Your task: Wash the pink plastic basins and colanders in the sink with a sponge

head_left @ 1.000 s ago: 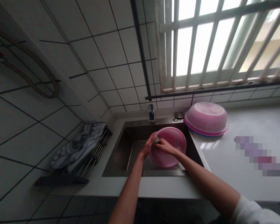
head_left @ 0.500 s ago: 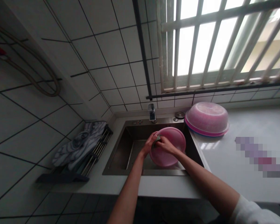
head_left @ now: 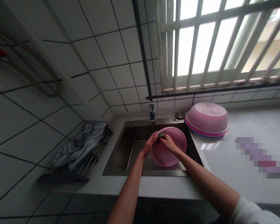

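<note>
Pink basin (head_left: 165,157) inside metal sink (head_left: 120,152), lower centre of frame. Left hand (head_left: 150,143) clamped on basin's upper-left rim; right hand (head_left: 168,143) gripping greenish pad (head_left: 161,135) at inner side, hands close together. Faucet (head_left: 151,113) behind basin; upturned pink basket (head_left: 207,118) on table (head_left: 168,187), right of frame. Striped cloth (head_left: 80,144) far left. Basin's right rim near sink's edge; wider gap leftward.

Tilted round pink bowl (head_left: 166,159) in the sink (head_left: 118,155), greenish pad (head_left: 161,135) inside.
</note>
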`<state>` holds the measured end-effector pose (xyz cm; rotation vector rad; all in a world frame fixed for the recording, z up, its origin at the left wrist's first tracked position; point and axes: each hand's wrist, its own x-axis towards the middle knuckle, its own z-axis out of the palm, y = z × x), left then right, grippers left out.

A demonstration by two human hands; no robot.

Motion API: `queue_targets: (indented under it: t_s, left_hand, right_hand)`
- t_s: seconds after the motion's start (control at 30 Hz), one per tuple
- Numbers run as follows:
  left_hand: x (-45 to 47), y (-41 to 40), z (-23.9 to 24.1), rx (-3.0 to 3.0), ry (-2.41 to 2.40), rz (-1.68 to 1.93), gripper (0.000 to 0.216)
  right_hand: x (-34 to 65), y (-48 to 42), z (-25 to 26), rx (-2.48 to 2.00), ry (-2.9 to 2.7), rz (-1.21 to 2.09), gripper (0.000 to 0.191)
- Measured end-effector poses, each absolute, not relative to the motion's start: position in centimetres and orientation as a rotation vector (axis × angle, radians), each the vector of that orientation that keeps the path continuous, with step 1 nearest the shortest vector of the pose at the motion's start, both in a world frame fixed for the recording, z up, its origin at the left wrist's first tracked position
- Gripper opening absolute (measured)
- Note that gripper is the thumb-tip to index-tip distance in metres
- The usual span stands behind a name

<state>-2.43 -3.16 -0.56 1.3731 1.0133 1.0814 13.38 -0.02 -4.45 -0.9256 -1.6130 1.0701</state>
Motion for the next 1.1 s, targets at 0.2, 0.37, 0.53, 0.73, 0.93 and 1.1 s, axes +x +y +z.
queue_targets:
  t_s: [0.2, 0.37, 0.53, 0.73, 0.93, 1.1]
  left_hand:
    - [-2.5, -3.2, -0.3, 1.333, 1.011, 1.099, 0.057]
    - [-2.4, -3.4, -0.2, 1.34, 0.988, 1.088, 0.057]
    - [-2.4, -3.3, -0.4, 1.348, 0.984, 1.09, 0.056]
    - [-2.4, -3.3, -0.2, 1.419, 0.999, 1.059, 0.054]
    - [-2.2, -3.5, 0.0, 1.424, 1.007, 1.056, 0.057]
    - [-2.3, -3.6, 0.2, 1.42, 1.044, 1.026, 0.061]
  right_hand:
    - [12.8, -1.2, -4.1, -0.711, -1.927, 1.213, 0.011]
    - [13.3, -0.4, -4.0, -0.879, -1.735, 1.076, 0.014]
    - [12.8, -0.8, -4.2, -0.813, -1.71, 1.256, 0.017]
    - [12.8, -1.0, -3.8, -0.825, -1.728, 1.312, 0.018]
    - [12.9, -0.2, -4.4, -0.861, -1.611, 1.311, 0.021]
    - [12.2, -1.4, -4.3, -0.782, -1.761, 1.422, 0.014]
